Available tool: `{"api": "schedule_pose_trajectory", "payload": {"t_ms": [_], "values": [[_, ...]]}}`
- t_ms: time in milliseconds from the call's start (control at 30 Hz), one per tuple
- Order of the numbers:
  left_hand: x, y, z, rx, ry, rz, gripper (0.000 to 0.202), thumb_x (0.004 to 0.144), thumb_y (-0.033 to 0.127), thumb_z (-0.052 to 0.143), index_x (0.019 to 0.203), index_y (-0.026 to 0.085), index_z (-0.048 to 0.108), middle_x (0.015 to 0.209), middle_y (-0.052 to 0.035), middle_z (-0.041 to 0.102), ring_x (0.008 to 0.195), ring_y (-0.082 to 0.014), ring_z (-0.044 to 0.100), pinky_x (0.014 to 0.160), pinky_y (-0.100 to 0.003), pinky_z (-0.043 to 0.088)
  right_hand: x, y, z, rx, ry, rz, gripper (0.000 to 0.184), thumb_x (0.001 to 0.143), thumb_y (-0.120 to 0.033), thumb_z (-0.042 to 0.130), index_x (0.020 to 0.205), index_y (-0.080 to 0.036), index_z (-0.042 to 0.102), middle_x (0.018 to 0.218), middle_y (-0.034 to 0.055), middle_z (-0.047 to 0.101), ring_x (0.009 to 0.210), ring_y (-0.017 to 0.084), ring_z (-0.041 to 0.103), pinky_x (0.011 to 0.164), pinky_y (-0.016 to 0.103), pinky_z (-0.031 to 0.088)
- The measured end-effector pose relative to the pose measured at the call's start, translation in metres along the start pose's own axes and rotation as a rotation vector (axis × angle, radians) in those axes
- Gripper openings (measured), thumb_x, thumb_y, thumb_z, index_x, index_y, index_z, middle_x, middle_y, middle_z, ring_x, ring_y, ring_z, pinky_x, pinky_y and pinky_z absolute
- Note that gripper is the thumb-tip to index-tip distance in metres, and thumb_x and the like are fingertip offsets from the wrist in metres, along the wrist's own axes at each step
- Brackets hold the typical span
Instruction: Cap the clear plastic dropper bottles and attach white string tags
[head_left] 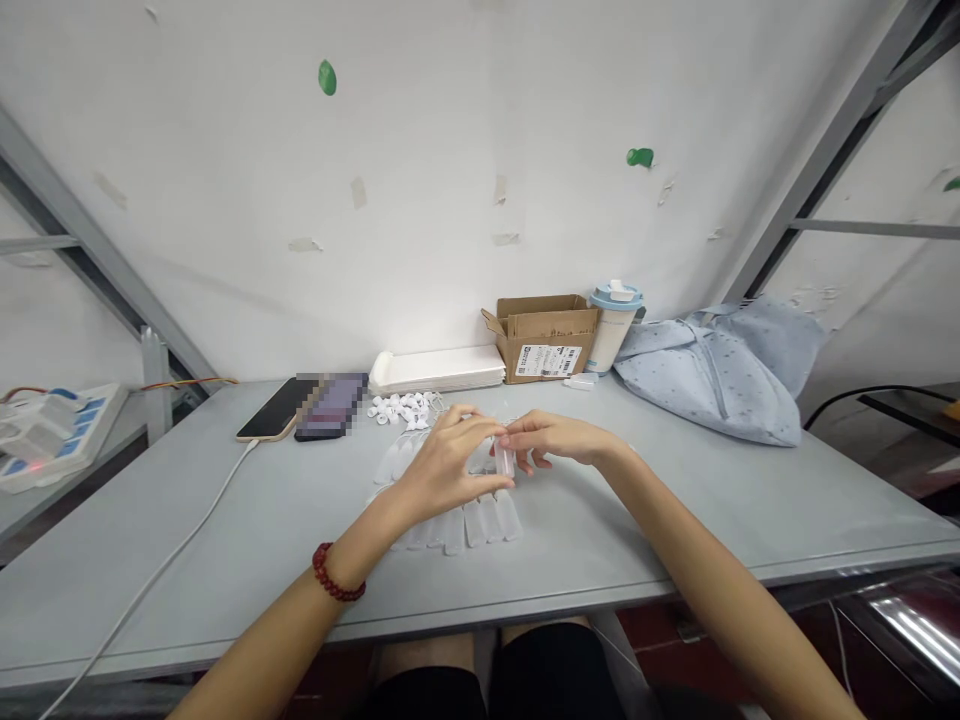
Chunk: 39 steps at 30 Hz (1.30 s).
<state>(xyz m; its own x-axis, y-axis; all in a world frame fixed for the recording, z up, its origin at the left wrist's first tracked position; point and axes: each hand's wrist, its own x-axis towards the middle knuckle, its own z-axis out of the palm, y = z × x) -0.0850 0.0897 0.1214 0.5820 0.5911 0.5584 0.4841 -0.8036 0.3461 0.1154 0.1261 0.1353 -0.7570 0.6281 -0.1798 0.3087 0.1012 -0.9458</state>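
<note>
Both my hands meet over the middle of the grey table (pixel 675 520). My left hand (pixel 448 462), with a red bead bracelet at the wrist, and my right hand (pixel 553 440) pinch a small clear plastic tube (pixel 505 460) between their fingertips. Below the hands several more clear tubes (pixel 480 522) lie side by side in a row. A heap of small white caps (pixel 401 407) sits just beyond the hands.
Two phones (pixel 304 408) lie at the back left, one on a white cable (pixel 172 560). A stack of white trays (pixel 439 370), an open cardboard box (pixel 546 337), a lidded cup (pixel 613 325) and a blue cloth bag (pixel 712 375) line the wall. A power strip (pixel 52 430) sits far left.
</note>
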Motion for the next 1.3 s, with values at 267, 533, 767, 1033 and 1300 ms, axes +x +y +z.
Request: {"api": "schedule_pose_trajectory", "payload": {"t_ms": [267,533,767,1033,1300], "values": [[-0.003,0.019,0.010,-0.085,-0.199,0.055,0.039,0.069,0.044,0.071,0.097,0.018,0.062,0.094,-0.0061,0.066,0.097,-0.0240,0.049,0.084,-0.036,0.044,-0.011,-0.006,-0.009,-0.198,-0.301,0.238,0.037,0.079,-0.044,0.054,0.069,-0.011,0.066,0.064,0.0038,0.067,0.047,0.007,0.052,0.041,0.020,0.027],[-0.006,0.024,0.018,-0.068,-0.301,0.052,0.041,0.071,0.048,0.067,0.099,0.019,0.063,0.084,-0.0056,0.063,0.090,-0.0226,0.048,0.082,-0.035,0.044,-0.005,0.005,-0.009,-0.253,-0.368,0.325,0.025,0.073,-0.035,0.060,0.071,-0.011,0.066,0.056,-0.0008,0.065,0.042,0.006,0.052,0.039,0.019,0.026],[-0.009,0.021,0.022,0.030,-0.317,0.054,0.040,0.073,0.049,0.065,0.099,0.018,0.061,0.085,-0.0066,0.062,0.095,-0.0246,0.047,0.083,-0.037,0.043,0.002,0.009,-0.005,-0.283,-0.322,0.323,0.023,0.070,-0.035,0.062,0.070,-0.012,0.065,0.057,-0.0007,0.064,0.044,0.007,0.052,0.040,0.019,0.026],[-0.003,-0.005,0.005,0.077,-0.162,-0.086,0.022,0.086,0.035,0.052,0.095,0.018,0.062,0.091,-0.0079,0.065,0.096,-0.0241,0.051,0.083,-0.040,0.045,-0.020,0.002,-0.030,-0.487,0.000,0.389,0.020,0.070,-0.033,0.060,0.066,-0.014,0.060,0.065,0.0041,0.065,0.053,0.011,0.055,0.044,0.021,0.032],[-0.014,-0.084,-0.010,0.391,-0.041,-0.329,0.032,0.076,0.010,0.039,0.090,0.015,0.067,0.096,-0.0110,0.067,0.098,-0.0277,0.052,0.085,-0.046,0.044,-0.053,0.027,-0.078,-0.801,0.439,0.650,0.039,0.045,-0.039,0.078,0.075,-0.018,0.063,0.082,0.0089,0.065,0.066,0.021,0.059,0.050,0.028,0.041]]}}
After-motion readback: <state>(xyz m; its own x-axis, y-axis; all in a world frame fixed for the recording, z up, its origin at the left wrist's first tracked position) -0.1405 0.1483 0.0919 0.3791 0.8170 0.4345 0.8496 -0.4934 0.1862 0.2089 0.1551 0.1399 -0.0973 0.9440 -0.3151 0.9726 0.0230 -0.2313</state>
